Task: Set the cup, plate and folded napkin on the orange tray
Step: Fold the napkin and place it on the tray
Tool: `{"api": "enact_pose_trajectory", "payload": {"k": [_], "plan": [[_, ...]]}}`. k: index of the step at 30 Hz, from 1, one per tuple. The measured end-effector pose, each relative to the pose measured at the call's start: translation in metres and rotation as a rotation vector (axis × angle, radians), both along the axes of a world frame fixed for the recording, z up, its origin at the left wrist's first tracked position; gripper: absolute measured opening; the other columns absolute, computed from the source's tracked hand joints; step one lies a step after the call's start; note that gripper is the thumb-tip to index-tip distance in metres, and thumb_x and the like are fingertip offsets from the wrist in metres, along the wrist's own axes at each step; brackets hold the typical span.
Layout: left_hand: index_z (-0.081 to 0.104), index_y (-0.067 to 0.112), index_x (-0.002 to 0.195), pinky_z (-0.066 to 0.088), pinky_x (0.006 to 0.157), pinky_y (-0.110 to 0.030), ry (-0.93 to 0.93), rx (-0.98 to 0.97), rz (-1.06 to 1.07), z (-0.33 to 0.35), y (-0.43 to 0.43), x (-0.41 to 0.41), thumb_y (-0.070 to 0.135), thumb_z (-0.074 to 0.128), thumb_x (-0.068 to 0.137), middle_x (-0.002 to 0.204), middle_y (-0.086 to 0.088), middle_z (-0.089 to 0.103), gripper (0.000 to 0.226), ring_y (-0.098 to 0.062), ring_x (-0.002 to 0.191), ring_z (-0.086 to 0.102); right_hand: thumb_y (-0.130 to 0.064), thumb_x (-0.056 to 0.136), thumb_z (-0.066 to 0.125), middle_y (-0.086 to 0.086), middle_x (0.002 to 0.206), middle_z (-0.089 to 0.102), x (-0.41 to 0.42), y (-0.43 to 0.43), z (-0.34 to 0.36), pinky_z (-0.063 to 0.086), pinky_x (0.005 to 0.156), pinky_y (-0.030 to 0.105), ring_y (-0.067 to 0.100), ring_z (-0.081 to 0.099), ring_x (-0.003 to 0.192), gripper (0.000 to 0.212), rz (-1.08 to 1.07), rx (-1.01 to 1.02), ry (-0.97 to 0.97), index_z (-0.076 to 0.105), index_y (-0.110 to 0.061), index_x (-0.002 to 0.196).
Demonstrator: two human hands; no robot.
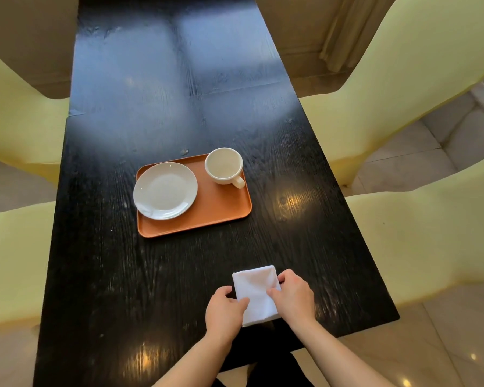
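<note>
An orange tray (218, 210) lies in the middle of the black table. On its left half rests a white plate (165, 190), slightly over the tray's left rim. A cream cup (224, 166) with its handle toward me stands in the tray's far right corner. A white folded napkin (256, 291) lies on the table near the front edge, apart from the tray. My left hand (224, 311) grips the napkin's left edge. My right hand (292, 296) pinches its right side, thumb on top of the cloth.
The black table (179, 107) runs long and narrow away from me. Pale yellow covered chairs (403, 107) stand close on both sides. The table's front edge is just under my forearms, with tiled floor to the right.
</note>
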State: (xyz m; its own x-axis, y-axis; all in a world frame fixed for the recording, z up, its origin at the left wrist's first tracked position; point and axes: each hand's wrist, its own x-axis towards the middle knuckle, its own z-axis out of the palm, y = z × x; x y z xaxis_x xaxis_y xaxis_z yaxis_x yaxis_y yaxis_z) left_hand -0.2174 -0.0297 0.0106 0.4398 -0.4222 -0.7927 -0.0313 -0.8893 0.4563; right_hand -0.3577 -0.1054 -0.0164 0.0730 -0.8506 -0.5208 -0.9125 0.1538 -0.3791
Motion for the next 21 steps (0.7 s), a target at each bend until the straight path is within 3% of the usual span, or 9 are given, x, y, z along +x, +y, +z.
{"api": "enact_pose_trajectory", "payload": {"k": [3, 7, 11, 15, 18, 21], "plan": [[0.064, 0.021, 0.118, 0.059, 0.083, -0.033, 0.074, 0.027, 0.005, 0.0, -0.003, 0.002, 0.02, 0.073, 0.089, 0.099, 0.002, 0.069, 0.031, -0.012, 0.09, 0.068, -0.037, 0.09, 0.075, -0.01, 0.094, 0.06, 0.0, 0.0, 0.001, 0.048, 0.066, 0.017, 0.007, 0.062, 0.081, 0.023, -0.019, 0.019, 0.001, 0.058, -0.026, 0.1], [0.059, 0.021, 0.098, 0.057, 0.068, -0.029, 0.107, -0.019, 0.041, -0.003, 0.001, -0.002, 0.012, 0.066, 0.089, 0.098, -0.001, 0.067, 0.015, -0.014, 0.088, 0.068, -0.037, 0.089, 0.076, -0.009, 0.095, 0.065, 0.001, 0.0, 0.002, 0.05, 0.066, 0.018, 0.007, 0.063, 0.082, 0.022, -0.052, 0.038, -0.013, 0.059, -0.026, 0.099], [0.06, 0.017, 0.098, 0.061, 0.066, -0.032, 0.158, -0.09, 0.123, -0.001, 0.002, 0.0, 0.003, 0.059, 0.088, 0.094, -0.007, 0.074, 0.017, -0.02, 0.085, 0.074, -0.035, 0.086, 0.076, -0.009, 0.093, 0.068, -0.003, -0.003, 0.003, 0.059, 0.075, 0.028, 0.009, 0.065, 0.084, 0.021, -0.102, 0.109, -0.09, 0.062, -0.026, 0.098], [0.062, 0.014, 0.107, 0.062, 0.065, -0.037, 0.327, -0.184, 0.223, 0.001, -0.003, 0.015, -0.004, 0.055, 0.087, 0.09, -0.006, 0.08, 0.027, -0.022, 0.083, 0.079, -0.044, 0.088, 0.073, -0.006, 0.097, 0.07, -0.006, -0.008, 0.008, 0.063, 0.081, 0.037, 0.012, 0.069, 0.088, 0.018, -0.239, 0.215, -0.316, 0.066, -0.029, 0.094], [0.063, 0.014, 0.111, 0.062, 0.066, -0.038, 0.428, -0.232, 0.225, 0.006, -0.008, 0.027, -0.008, 0.052, 0.087, 0.092, -0.005, 0.08, 0.035, -0.023, 0.086, 0.079, -0.053, 0.096, 0.06, -0.005, 0.102, 0.072, 0.005, -0.013, 0.018, 0.063, 0.082, 0.036, 0.013, 0.071, 0.092, 0.026, -0.39, 0.279, -0.481, 0.068, -0.029, 0.102], [0.065, 0.019, 0.112, 0.062, 0.067, -0.038, 0.435, -0.245, 0.214, 0.007, -0.012, 0.036, -0.006, 0.053, 0.086, 0.093, 0.0, 0.08, 0.037, -0.02, 0.088, 0.078, -0.045, 0.101, 0.057, 0.001, 0.099, 0.076, 0.018, -0.018, 0.026, 0.063, 0.08, 0.039, 0.019, 0.074, 0.091, 0.027, -0.509, 0.331, -0.552, 0.072, -0.022, 0.101]]}}
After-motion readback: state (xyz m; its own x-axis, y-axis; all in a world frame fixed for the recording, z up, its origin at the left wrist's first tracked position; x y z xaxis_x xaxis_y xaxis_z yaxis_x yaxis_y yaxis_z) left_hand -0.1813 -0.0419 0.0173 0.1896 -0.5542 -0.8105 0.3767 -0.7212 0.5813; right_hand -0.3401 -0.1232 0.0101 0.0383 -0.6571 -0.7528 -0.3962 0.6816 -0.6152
